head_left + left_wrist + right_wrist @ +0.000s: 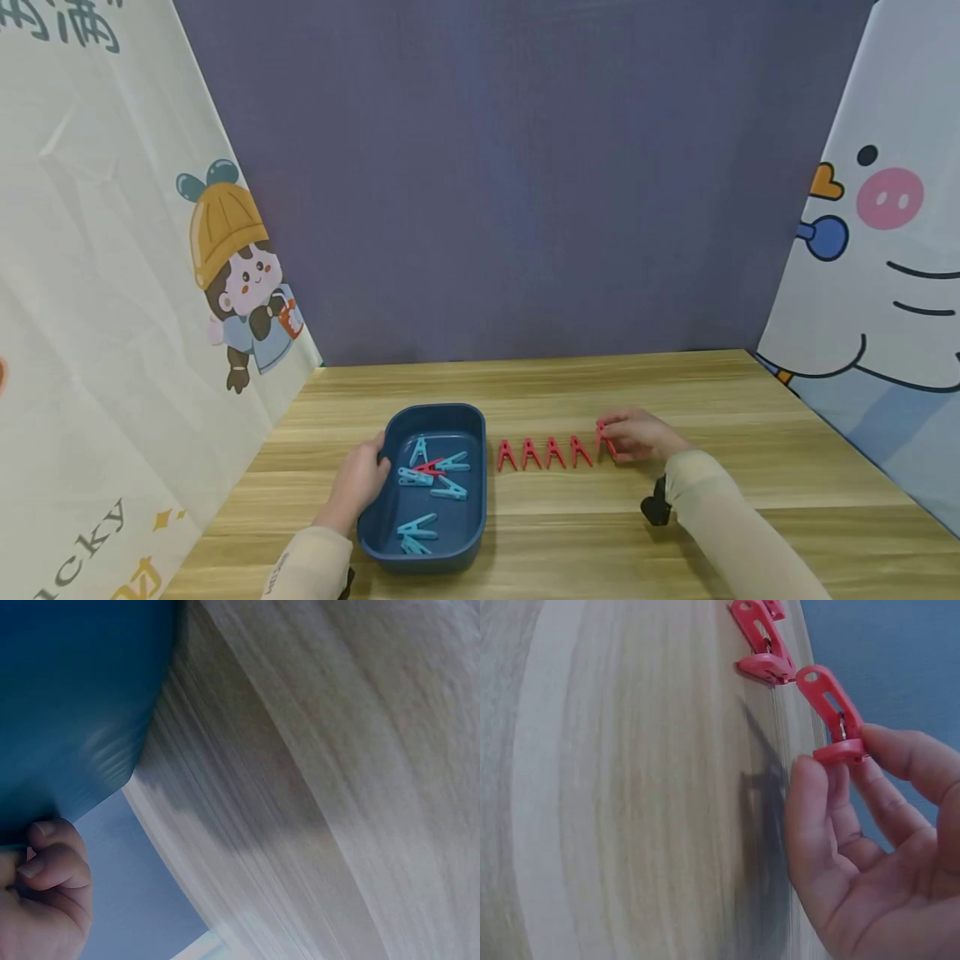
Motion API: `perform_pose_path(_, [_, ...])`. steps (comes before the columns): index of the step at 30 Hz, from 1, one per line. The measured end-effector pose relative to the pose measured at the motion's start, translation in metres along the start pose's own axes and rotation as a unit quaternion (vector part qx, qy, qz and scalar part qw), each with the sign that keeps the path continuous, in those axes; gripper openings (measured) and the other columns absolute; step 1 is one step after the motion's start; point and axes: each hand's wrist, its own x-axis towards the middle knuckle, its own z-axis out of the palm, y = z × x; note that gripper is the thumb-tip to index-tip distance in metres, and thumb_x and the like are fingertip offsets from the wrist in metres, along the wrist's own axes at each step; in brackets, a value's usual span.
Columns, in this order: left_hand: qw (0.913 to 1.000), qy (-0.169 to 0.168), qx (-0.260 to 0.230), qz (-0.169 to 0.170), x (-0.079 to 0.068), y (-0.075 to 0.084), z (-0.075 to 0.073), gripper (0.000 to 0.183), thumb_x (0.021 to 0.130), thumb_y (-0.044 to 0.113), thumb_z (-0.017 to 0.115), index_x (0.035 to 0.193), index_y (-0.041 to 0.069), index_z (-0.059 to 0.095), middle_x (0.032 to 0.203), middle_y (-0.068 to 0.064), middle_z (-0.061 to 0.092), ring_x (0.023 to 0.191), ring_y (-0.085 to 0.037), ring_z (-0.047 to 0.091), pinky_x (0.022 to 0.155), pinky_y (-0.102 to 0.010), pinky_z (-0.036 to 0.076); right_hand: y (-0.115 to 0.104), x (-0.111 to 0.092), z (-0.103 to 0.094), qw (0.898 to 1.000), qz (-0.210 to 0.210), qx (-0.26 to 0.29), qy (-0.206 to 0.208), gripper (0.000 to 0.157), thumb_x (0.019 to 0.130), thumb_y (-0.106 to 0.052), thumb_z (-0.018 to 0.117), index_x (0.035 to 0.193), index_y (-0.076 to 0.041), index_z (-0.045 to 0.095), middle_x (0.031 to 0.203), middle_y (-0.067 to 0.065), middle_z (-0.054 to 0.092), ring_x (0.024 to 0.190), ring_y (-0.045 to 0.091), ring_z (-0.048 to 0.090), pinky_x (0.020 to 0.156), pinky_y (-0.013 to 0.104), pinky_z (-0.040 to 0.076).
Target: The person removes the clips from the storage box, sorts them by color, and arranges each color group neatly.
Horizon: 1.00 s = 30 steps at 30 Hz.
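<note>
My left hand [356, 485] grips the left rim of a dark blue plastic bin [450, 537]; its curled fingers also show at the bin's edge in the left wrist view. Inside the bin lie several light blue clothespins [450, 490] and one red clothespin [430, 467]. To the right of the bin, several red clothespins [576, 442] stand upright in a row on the table. At the row's right end, my right hand [639, 435] pinches another red clothespin [829, 701] between thumb and fingers. Its neighbour in the row [767, 666] is close by in the right wrist view.
A wood-grain table [570, 542] carries everything. Behind it rises a plain dark blue-grey panel [510, 183]. Printed cartoon sheets flank it, the left sheet [97, 275] and the right sheet [900, 325]. A black wrist strap piece [656, 504] hangs below the right sleeve.
</note>
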Motion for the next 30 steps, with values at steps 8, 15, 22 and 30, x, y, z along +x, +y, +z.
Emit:
perform_pose_path(8, [1.0000,0.004,0.003,0.003,-0.001,0.000,0.001,0.046,0.088,0.002,0.054,0.131,-0.010,0.042,0.129,-0.026,0.046,0.118,-0.039,0.044,0.093,-0.050,0.041,-0.003,-0.007,0.005,0.999,0.010,-0.037,0.014,0.043,0.088,-0.006,0.054,0.127,0.010,0.043,0.088,0.003,0.063,0.074,0.018,0.060,0.062,0.033,0.056])
perform_pose_path(15, [1.0000,-0.001,0.005,-0.001,-0.001,0.000,0.000,0.047,0.089,0.002,0.054,0.132,-0.011,0.041,0.130,-0.026,0.045,0.119,-0.039,0.043,0.093,-0.050,0.040,0.000,-0.004,0.006,0.998,0.006,-0.051,0.020,0.043,0.087,-0.005,0.054,0.126,0.011,0.044,0.083,0.006,0.062,0.071,0.018,0.060,0.059,0.032,0.055])
perform_pose_path(22, [0.9999,-0.006,-0.002,-0.012,0.001,0.000,0.001,0.048,0.089,0.003,0.054,0.134,-0.009,0.039,0.132,-0.025,0.044,0.120,-0.038,0.042,0.093,-0.050,0.040,0.003,-0.002,0.008,0.996,-0.001,-0.077,0.035,0.041,0.086,-0.004,0.055,0.123,0.012,0.048,0.080,0.009,0.060,0.066,0.018,0.058,0.055,0.031,0.054])
perform_pose_path(30, [1.0000,0.000,-0.004,-0.005,0.001,-0.001,0.001,0.047,0.088,0.002,0.054,0.132,-0.010,0.041,0.131,-0.025,0.045,0.120,-0.039,0.042,0.093,-0.050,0.040,0.003,-0.001,0.013,0.993,0.006,-0.108,0.053,0.035,0.087,-0.003,0.055,0.119,0.010,0.053,0.078,0.010,0.059,0.061,0.018,0.056,0.052,0.029,0.053])
